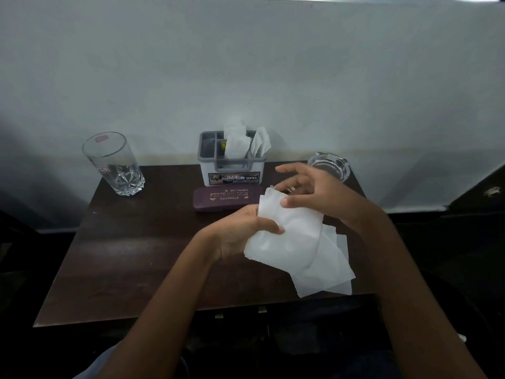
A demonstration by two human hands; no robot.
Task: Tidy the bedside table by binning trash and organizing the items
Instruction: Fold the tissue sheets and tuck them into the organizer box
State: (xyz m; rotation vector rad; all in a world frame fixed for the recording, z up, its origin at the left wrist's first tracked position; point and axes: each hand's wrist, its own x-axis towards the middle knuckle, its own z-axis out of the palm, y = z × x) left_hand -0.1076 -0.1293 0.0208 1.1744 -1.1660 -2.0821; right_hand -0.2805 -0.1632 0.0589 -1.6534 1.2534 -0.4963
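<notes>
Clearly tissues [296, 251] lie between left hand [237, 233] (gripping) and right hand [314, 190].

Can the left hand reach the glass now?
Path looks free: only bare table between the left hand and the glass. But it grips the tissues, so probably not until it lets go.

One glass [113, 165], caddy [232, 170], case [224, 199], ashtray [332, 166], several tissues [295, 250]

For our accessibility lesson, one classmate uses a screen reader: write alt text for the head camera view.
A left hand grips white tissue sheets above a dark bedside table while the right hand touches their top edge with its thumb. Behind are an empty glass, a grey organizer holding tissues, a maroon spectacle case and a glass ashtray.
</notes>
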